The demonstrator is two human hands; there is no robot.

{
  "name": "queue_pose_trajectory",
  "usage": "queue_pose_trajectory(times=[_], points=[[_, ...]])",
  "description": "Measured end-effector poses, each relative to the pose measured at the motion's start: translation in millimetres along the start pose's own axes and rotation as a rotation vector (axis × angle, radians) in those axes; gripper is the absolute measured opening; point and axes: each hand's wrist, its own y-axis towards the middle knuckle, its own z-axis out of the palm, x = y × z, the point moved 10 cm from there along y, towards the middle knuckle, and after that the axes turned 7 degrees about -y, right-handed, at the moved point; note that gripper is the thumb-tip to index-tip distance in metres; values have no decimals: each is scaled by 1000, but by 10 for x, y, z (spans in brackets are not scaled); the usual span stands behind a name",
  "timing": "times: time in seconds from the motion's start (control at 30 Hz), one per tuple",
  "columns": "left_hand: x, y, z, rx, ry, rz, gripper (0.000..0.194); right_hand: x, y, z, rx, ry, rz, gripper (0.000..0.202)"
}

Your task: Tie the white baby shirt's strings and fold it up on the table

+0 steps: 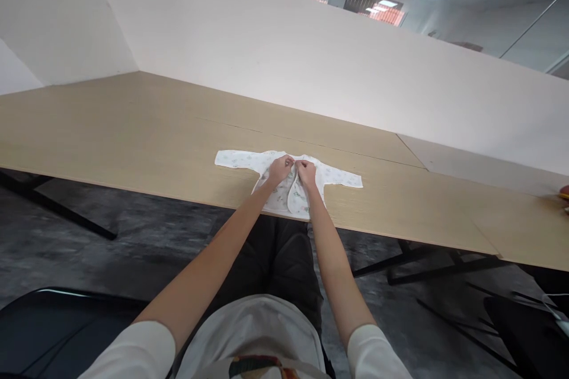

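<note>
A small white baby shirt (278,199) with a faint print lies spread on the wooden table, its two sleeves stretched out to the sides. Its lower hem comes to the table's near edge. At the upper front opening, near the neckline, my left hand (280,169) pinches the cloth. Just right of it, my right hand (306,172) is closed on the facing edge of the same shirt. The fingertips of both hands almost meet. What exactly lies between them is too small to make out.
The long wooden table (146,130) runs along a white partition (267,41). Dark chairs stand at the lower left (57,331) and lower right (515,331). Black table legs (66,207) show beneath. A colored object (564,192) is cut off at the right edge.
</note>
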Motion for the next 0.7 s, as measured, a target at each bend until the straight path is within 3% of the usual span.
queue_pose_trajectory(times=[0.7], points=[[41, 38, -22, -4, -107, -1, 19, -27, 26, -19, -58, 4, -18, 29]])
